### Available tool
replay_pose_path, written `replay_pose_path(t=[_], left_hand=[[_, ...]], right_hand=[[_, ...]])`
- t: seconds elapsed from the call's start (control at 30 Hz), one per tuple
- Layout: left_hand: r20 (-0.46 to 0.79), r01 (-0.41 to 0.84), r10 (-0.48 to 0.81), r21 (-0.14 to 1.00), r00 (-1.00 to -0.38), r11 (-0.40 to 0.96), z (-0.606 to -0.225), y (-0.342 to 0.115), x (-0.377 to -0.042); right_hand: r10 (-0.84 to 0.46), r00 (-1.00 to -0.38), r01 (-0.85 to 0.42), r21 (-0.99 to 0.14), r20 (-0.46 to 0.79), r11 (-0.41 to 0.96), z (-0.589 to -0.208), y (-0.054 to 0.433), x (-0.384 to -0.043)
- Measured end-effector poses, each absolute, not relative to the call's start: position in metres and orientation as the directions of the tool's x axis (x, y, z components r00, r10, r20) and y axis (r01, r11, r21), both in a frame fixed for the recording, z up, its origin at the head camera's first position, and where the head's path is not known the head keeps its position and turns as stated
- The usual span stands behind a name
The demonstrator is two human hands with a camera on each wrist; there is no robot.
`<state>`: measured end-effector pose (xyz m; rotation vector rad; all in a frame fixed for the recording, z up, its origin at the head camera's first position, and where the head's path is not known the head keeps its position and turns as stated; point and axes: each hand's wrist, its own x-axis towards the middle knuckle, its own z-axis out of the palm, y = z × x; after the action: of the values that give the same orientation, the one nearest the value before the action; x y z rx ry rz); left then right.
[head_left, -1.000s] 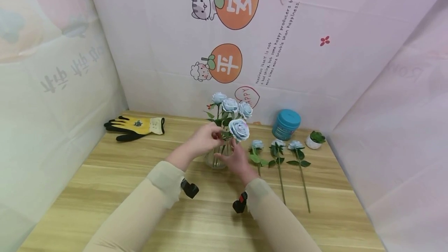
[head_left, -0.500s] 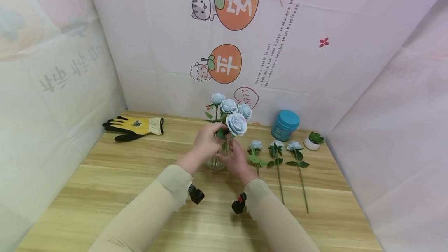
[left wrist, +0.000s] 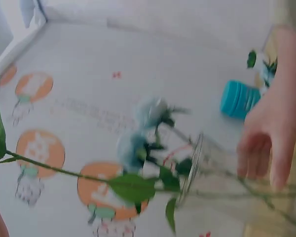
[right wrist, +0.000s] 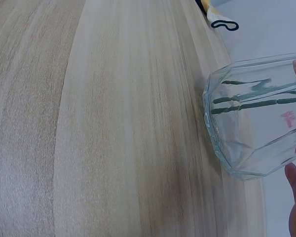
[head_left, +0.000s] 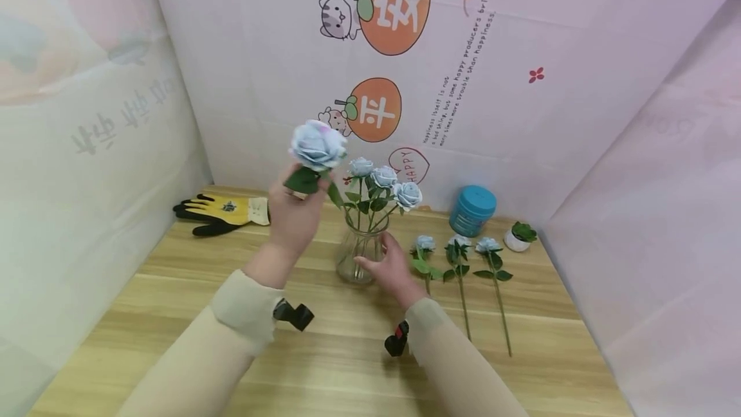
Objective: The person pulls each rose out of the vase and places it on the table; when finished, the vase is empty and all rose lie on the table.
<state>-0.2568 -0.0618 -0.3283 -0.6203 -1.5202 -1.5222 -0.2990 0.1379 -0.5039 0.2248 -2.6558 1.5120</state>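
Observation:
My left hand (head_left: 294,221) holds a pale blue artificial rose (head_left: 317,145) just below its bloom, raised to the left above the vase. In the left wrist view its green stem (left wrist: 64,170) runs from the hand at the left edge across to the vase's mouth. The clear glass vase (head_left: 349,257) stands upright on the table, with 3 more blue roses (head_left: 384,177) leaning in it. Around the vase's right side my right hand (head_left: 396,269) curls its thumb and fingers. Stem ends show through the faceted glass (right wrist: 246,143) in the right wrist view.
To the right of the vase lie 3 loose blue roses (head_left: 461,269) on the wooden table (head_left: 347,365). Behind them stand a teal lidded tub (head_left: 473,211) and a small potted succulent (head_left: 521,235). Yellow-and-black gloves (head_left: 222,212) lie at the back left. Printed cloth walls (head_left: 260,69) enclose the table.
My left hand has moved up and left from the vase's mouth, lifting the rose high above the other blooms. My right hand has stayed at the vase.

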Motion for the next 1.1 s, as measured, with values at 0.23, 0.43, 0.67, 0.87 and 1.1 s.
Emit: replay_pose_path(t=[0.23,0.43,0.67,0.87,1.1], left_hand=[[0.530,0.579,-0.549,0.809,-0.646,0.099,-0.350,-0.118,-0.275],[0.347,0.437,-0.675,0.899,-0.652,0.040,-0.382,-0.158,-0.293],[0.102,0.156,-0.614,0.987,-0.782,-0.036,-0.419,-0.178,-0.301],[0.008,-0.138,-0.442,0.945,-0.897,0.297,-0.458,-0.189,-0.307],[-0.115,-0.244,-0.274,0.829,-0.955,0.503,-0.489,-0.189,-0.315]], right_hand=[[-0.082,-0.989,-0.150,-0.843,0.126,0.516,-0.506,0.139,-0.298],[-0.088,-0.989,-0.146,-0.850,0.117,0.507,-0.506,0.139,-0.298],[-0.089,-0.990,-0.136,-0.850,0.105,0.509,-0.505,0.139,-0.299],[-0.081,-0.992,-0.126,-0.850,0.098,0.512,-0.505,0.139,-0.300],[-0.081,-0.991,-0.136,-0.846,0.110,0.516,-0.503,0.138,-0.299]])
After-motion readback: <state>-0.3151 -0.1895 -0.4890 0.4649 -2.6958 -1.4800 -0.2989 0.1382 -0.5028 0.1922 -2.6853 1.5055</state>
